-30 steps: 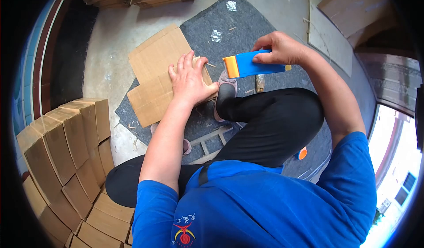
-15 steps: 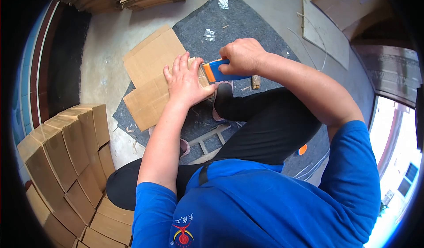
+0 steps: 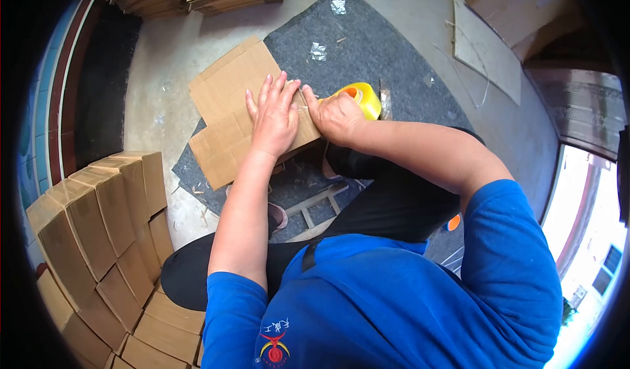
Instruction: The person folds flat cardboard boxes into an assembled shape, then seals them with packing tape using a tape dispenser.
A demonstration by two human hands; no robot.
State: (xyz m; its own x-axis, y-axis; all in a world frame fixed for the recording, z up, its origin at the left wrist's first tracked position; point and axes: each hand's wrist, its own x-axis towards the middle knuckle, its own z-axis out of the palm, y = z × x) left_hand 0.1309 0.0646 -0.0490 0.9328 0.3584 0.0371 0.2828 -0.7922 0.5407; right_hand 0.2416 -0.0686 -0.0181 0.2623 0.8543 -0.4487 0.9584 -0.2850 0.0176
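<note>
Left hand (image 3: 274, 121) is lying flat on the cardboard box (image 3: 223, 149), fingers a bit apart, so the box is sitting right under that palm and sticking out both sides. Right hand (image 3: 339, 118) is gripping the tape dispenser (image 3: 372, 102), its yellow roll poking out past the knuckles, just beside the box's right edge. Box is resting over a dark mat (image 3: 394, 50).

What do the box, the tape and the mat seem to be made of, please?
Box: cardboard, matt brown, with straight fold lines. Tape: probably plastic film, glossy and bright yellow where it is wound. Mat: likely felt or a similar fabric, as it looks mottled grey without shine, though its fibres are too small to tell.
</note>
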